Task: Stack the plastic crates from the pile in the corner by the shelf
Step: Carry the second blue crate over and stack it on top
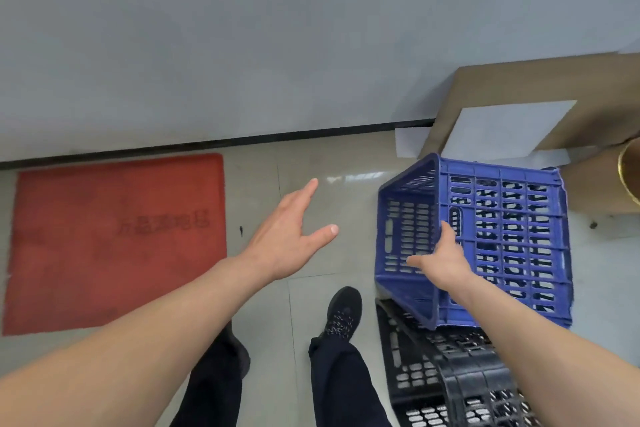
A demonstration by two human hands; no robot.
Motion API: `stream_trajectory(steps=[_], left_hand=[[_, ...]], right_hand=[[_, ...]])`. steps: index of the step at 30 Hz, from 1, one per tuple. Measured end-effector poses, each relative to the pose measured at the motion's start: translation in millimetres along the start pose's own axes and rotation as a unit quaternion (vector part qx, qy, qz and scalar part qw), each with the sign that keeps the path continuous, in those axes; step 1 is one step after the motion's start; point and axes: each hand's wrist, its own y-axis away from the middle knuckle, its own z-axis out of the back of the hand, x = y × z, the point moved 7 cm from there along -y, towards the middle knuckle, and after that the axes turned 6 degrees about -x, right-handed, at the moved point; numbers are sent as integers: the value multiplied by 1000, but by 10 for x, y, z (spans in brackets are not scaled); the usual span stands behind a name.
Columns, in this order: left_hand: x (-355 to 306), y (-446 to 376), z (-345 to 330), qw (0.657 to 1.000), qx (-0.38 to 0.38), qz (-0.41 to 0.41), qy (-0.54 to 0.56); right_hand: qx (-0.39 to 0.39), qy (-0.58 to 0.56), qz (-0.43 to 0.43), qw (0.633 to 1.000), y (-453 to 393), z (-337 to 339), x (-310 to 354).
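Even bright light; floor [346,180] glare; soft blur; edges warped.

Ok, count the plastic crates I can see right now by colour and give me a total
Blue crate: 1, tipped on its side, with the right hand on its corner edge
Black crate: 1, lying under and in front of the blue one
Total: 2 crates

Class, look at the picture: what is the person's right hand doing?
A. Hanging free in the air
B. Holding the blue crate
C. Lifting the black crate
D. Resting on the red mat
B: the right hand has its grip on the edge of the tilted blue crate, while the left hand is spread open in the air, touching nothing.
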Motion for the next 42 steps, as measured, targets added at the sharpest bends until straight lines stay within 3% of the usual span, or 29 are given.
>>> stream_trajectory(steps=[5, 10, 24, 33, 42], left_hand=[[309, 34, 197, 1000, -16, 19, -4], [634, 184, 527, 998, -39, 40, 2], [2121, 901, 1594, 985, -138, 100, 0], [3395, 1304, 1571, 971, -159, 179, 13], [3739, 1301, 1325, 965, -159, 207, 35]], right_hand=[[-39, -12, 20, 999, 15, -52, 182], [-62, -42, 55, 996, 261, -342, 817], [50, -164, 154, 973, 1494, -2334, 2384], [78, -140, 125, 979, 1289, -3362, 2361], [36, -183, 54, 981, 834, -3189, 2078]])
